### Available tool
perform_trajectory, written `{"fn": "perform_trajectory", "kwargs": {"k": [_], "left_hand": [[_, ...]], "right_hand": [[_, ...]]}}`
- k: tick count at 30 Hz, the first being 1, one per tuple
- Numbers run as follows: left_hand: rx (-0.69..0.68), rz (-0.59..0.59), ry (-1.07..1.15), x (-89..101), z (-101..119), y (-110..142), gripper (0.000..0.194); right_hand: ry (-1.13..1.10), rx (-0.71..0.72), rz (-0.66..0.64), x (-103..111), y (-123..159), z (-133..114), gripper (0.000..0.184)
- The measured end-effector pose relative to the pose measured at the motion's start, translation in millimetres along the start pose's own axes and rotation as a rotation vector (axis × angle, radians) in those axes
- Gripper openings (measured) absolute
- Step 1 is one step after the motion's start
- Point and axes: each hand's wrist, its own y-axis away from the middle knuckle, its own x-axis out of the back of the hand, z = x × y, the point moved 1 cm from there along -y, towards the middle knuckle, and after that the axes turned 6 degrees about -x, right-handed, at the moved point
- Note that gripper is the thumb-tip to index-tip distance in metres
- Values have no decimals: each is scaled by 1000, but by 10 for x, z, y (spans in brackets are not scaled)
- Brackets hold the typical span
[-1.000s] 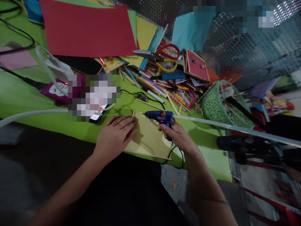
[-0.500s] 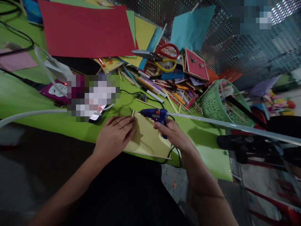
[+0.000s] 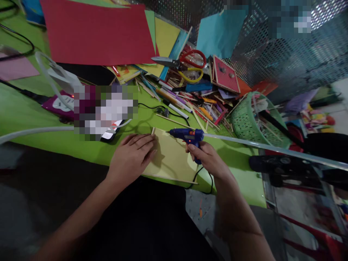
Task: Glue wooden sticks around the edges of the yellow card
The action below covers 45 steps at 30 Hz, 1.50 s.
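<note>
— "One glue gun (image 3: 189, 135) sits gripped in your right fingers (image 3: 191, 147); your flat left fingers (image 3: 141, 140) pin the stick (image 3: 153, 131) to yellow card (image 3: 174, 159) on the worktop (image 3: 246, 181)."

— "You're likely gluing; next, steady the nozzle (image 3: 170, 132) beside it."

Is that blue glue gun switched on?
On, it seems: a small red light glows on the blue glue gun in the right hand.

Your right hand (image 3: 201, 155) is drawing the blue glue gun (image 3: 187, 134) rightward, its nozzle (image 3: 168, 132) backing away from the stick (image 3: 153, 131).
</note>
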Motion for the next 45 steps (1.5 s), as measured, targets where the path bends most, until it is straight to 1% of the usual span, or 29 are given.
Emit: {"fn": "perform_trajectory", "kwargs": {"k": [13,18,26,32,41,45], "left_hand": [[-10,15,-17,6,3,-15,26],[-5,9,-8,3,0,-9,26],[-2,15,-2,4,2,-2,26],[-2,2,-9,11,6,-5,27],[4,0,-17,8,0,1,28],[24,-16,7,5,3,4,27]], "right_hand": [[62,-11,-17,-29,-53,-50,53],[87,22,-9,-47,-81,-56,52],[64,-13,-12,-15,-37,-44,50],[75,26,-12,-52,-74,-107,48],[102,16,15,30,-6,-4,46],[108,9,8,15,-11,-16,47]]}}
